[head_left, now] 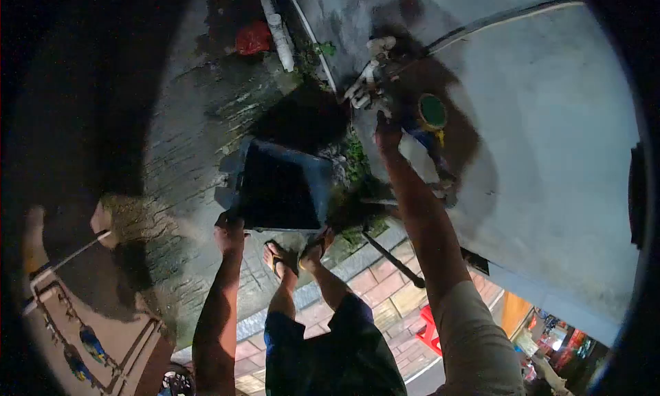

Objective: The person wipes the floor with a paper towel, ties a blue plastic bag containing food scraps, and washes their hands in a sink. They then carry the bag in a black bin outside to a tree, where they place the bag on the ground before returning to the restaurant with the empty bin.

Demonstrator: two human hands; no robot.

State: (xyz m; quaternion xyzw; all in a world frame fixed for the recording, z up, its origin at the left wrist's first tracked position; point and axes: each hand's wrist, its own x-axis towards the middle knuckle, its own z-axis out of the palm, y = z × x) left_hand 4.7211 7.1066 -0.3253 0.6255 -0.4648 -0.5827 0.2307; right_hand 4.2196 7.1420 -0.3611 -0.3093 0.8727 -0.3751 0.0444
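Observation:
My left hand point(229, 232) is closed round the near left corner of a dark, square-mouthed plastic bin point(316, 176). The bin stands just in front of my feet, its inside black with shadow. My right arm stretches forward to the wall, where my right hand point(388, 133) is closed at the lower end of a cluster of pale pipes and fittings point(364, 86). Shadow hides what its fingers hold. Right of that hand, a round green disc with a pale rim point(432, 111) is on the wall, with something blue and yellow below it.
A white pipe point(280, 42) and a red bag point(254, 38) are at the far side. A dark bar point(393, 258) juts out near my right foot. Behind it are a red plastic stool point(430, 331) and brick paving point(375, 286). A metal rack point(51, 286) stands at left.

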